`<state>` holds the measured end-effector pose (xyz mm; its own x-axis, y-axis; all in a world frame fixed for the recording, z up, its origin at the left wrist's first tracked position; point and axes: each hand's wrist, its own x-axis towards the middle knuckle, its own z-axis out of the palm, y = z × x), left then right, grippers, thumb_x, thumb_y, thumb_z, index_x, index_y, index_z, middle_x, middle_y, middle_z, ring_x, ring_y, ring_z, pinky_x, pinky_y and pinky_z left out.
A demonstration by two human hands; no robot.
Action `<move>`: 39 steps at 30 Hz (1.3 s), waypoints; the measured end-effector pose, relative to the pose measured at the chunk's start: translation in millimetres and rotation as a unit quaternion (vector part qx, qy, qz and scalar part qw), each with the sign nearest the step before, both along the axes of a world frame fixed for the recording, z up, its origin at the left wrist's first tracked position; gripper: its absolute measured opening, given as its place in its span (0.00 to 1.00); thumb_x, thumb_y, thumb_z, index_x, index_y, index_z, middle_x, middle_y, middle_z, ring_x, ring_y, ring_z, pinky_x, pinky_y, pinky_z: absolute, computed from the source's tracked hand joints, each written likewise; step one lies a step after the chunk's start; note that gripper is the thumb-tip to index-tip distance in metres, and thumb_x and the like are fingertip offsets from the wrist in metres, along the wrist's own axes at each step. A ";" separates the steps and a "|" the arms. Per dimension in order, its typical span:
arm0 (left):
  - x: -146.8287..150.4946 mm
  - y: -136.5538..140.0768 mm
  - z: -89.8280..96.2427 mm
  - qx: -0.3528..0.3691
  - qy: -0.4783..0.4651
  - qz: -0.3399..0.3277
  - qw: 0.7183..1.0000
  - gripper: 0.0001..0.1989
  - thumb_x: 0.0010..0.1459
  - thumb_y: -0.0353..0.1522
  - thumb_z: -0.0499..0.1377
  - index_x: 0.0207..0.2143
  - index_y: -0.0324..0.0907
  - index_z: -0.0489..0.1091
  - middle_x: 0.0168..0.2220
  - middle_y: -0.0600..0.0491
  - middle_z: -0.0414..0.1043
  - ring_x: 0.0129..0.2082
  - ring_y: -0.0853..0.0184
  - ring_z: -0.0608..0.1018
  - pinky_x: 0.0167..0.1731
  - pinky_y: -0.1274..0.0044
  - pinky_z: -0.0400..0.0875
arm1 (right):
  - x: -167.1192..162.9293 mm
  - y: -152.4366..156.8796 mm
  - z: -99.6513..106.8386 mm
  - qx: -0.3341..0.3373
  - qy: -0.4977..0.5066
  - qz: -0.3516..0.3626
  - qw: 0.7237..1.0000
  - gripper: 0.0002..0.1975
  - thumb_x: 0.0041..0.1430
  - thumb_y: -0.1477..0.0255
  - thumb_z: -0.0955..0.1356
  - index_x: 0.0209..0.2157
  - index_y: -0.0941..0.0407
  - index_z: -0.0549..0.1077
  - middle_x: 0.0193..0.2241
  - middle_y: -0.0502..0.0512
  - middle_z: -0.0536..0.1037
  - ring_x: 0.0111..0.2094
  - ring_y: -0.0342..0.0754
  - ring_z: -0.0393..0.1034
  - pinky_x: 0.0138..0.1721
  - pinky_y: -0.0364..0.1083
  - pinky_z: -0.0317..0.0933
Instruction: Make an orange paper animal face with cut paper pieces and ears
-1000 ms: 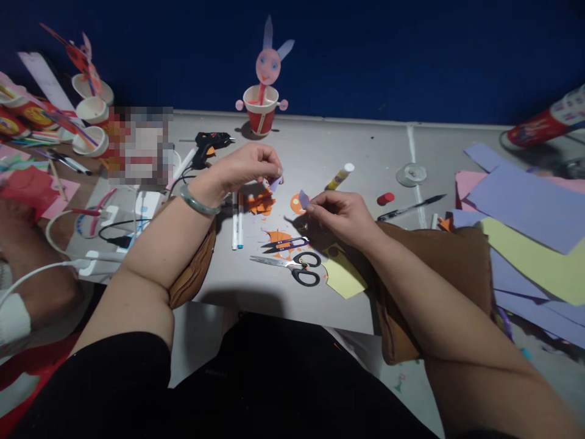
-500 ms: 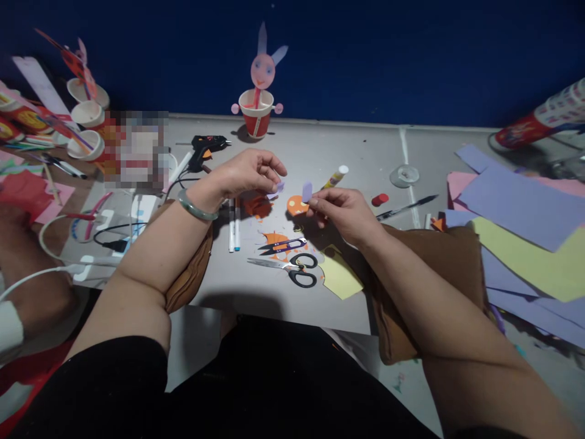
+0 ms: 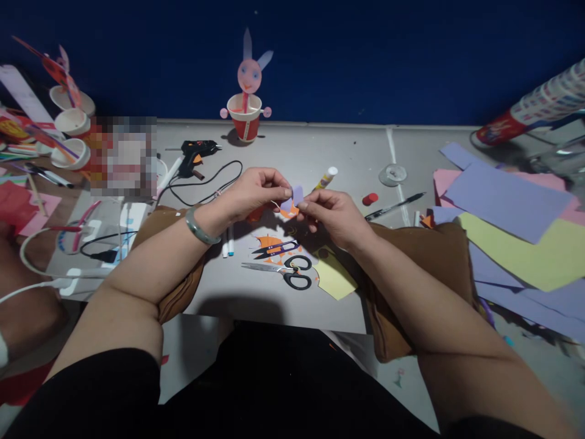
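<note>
My left hand [image 3: 260,194], with a bangle at its wrist, pinches a small purple paper piece [image 3: 286,202]. Close against it, my right hand [image 3: 336,213] grips another purple paper piece [image 3: 298,195] between thumb and fingertips. The two pieces overlap in view; whether they touch, I cannot tell. Just beneath the fingers shows an orange paper shape [image 3: 289,213], partly hidden. Beyond my right hand is a yellow glue stick [image 3: 324,180] with a white end. Nearer me lie black-handled scissors [image 3: 297,271], thread snips [image 3: 276,250] and orange paper scraps [image 3: 267,242].
A cup with a rabbit figure [image 3: 247,119] stands at the back, by a glue gun [image 3: 194,157] and its cable. To the right are a tape roll [image 3: 392,175], red cap [image 3: 370,199], pen [image 3: 397,206] and coloured sheets [image 3: 507,198]. Brown cushions [image 3: 420,259] lie under my forearms.
My hands have come together, bringing the two purple pieces from apart to overlapping in view. The whole scene has shifted slightly left as my head turned.
</note>
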<state>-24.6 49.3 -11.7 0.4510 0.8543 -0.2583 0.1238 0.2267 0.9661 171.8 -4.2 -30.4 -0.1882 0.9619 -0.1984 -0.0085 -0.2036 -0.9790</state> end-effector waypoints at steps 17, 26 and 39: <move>8.1 -7.1 4.3 0.117 0.081 0.038 0.989 0.06 0.53 0.28 0.63 0.27 0.41 0.68 0.24 0.56 0.73 0.23 0.72 0.75 0.27 0.78 0.69 | -4.2 -2.6 2.5 0.021 -0.022 -0.020 0.999 0.20 0.51 0.54 0.76 0.25 0.55 0.71 0.23 0.49 0.77 0.17 0.38 0.61 0.20 0.42 0.56; -24.3 7.5 19.9 0.322 0.454 -0.195 0.808 0.02 0.48 0.27 0.62 0.25 0.41 0.73 0.29 0.50 0.76 0.32 0.64 0.75 0.35 0.72 0.65 | -2.5 1.4 -3.3 0.062 -0.014 -0.074 0.995 0.18 0.54 0.58 0.75 0.25 0.54 0.69 0.19 0.45 0.70 0.17 0.38 0.58 0.21 0.43 0.53; 4.6 -1.0 2.6 0.125 0.048 0.014 0.991 0.06 0.48 0.28 0.66 0.26 0.39 0.70 0.24 0.57 0.71 0.24 0.75 0.68 0.26 0.80 0.62 | -6.1 -2.5 -4.1 0.036 -0.017 -0.019 0.999 0.21 0.44 0.55 0.79 0.25 0.56 0.73 0.23 0.49 0.76 0.19 0.39 0.64 0.22 0.43 0.59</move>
